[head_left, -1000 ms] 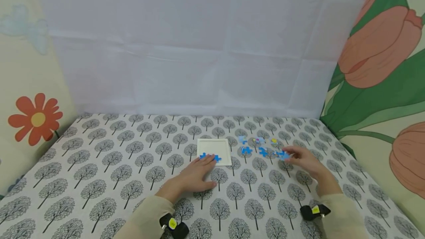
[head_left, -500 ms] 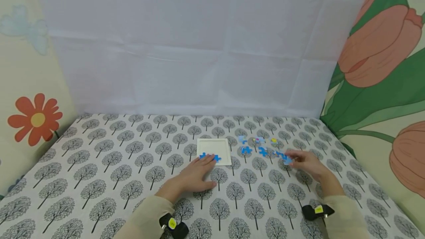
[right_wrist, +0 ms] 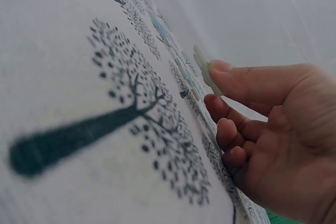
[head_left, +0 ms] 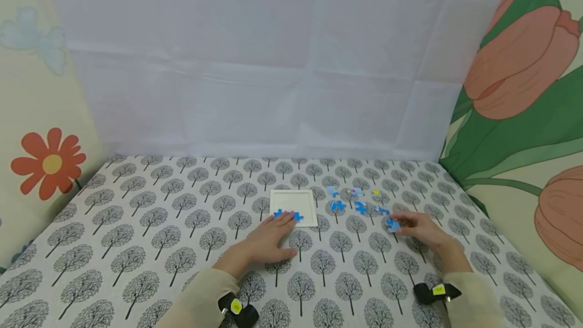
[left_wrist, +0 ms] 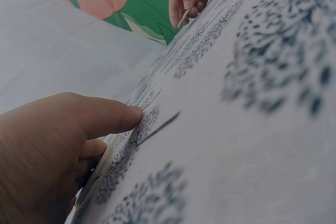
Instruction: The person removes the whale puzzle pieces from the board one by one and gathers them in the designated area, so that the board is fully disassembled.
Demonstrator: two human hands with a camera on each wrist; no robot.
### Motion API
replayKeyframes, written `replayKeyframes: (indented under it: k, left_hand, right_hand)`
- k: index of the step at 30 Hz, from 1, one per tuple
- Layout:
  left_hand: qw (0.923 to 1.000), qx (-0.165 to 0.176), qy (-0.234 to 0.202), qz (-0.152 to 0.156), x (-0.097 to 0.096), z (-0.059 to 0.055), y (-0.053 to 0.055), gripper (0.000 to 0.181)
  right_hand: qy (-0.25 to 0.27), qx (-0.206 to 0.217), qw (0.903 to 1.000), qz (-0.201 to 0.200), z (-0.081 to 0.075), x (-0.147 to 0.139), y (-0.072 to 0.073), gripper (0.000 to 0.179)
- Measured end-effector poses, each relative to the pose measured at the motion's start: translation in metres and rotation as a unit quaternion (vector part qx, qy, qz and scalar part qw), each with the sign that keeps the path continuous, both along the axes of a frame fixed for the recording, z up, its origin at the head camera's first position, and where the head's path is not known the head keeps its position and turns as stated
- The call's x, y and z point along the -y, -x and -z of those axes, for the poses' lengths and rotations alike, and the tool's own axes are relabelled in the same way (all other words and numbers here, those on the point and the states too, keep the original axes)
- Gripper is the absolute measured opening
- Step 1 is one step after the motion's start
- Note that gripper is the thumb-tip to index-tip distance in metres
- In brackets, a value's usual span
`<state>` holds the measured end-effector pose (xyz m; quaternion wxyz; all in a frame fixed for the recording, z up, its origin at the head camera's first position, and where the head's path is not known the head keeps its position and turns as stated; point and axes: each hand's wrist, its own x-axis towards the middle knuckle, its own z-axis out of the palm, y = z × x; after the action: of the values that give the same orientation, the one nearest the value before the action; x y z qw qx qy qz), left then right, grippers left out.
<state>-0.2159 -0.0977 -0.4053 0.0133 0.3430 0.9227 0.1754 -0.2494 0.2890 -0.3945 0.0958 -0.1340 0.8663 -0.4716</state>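
My right hand (head_left: 419,229) pinches a blue jigsaw puzzle piece (head_left: 393,224) between thumb and fingers. In the right wrist view the puzzle piece (right_wrist: 206,71) is seen edge-on, raised off the cloth. With fingers stretched out, my left hand (head_left: 268,239) rests on the lower edge of a white square frame (head_left: 293,201). Blue puzzle pieces (head_left: 298,217) lie along the bottom inside that frame, partly hidden under the left fingers. Another blue puzzle piece (head_left: 382,211) lies just beyond the right fingertips.
Several more puzzle pieces (head_left: 338,206) are spread right of the frame, among them a yellow-marked one (head_left: 375,193). A tree-print cloth (head_left: 196,252) covers the table. A white sheet (head_left: 255,65) hangs behind it, and a flower-painted wall (head_left: 514,80) stands at the right.
My right hand has drawn one blue puzzle piece a little toward me, apart from the blue piece behind it. The left hand and the frame have stayed in place.
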Motion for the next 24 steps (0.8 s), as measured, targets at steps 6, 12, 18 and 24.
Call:
replayKeyframes:
  k: [6,12,18,24]
  left_hand:
    - [1.0,-0.002,-0.001,0.0,0.0005,0.0,-0.0001,0.069]
    - [1.0,0.0,-0.004,0.002,0.0008,-0.0003,0.0,0.068]
    - [0.9999,0.009,-0.007,0.005,0.0008,-0.0011,-0.0008,0.068]
    - [0.9999,0.008,-0.006,0.004,0.0004,-0.0005,-0.001,0.068]
  right_hand:
    - [-0.007,-0.01,0.9999,0.0,0.0039,0.0006,0.0012,0.042]
    - [-0.019,-0.014,0.9997,-0.008,0.0068,0.0008,0.0022,0.04]
    - [-0.024,-0.016,0.9995,-0.015,0.0074,0.0006,0.0009,0.04]
    - [-0.046,-0.022,0.9987,-0.007,0.0066,0.0036,0.0008,0.04]
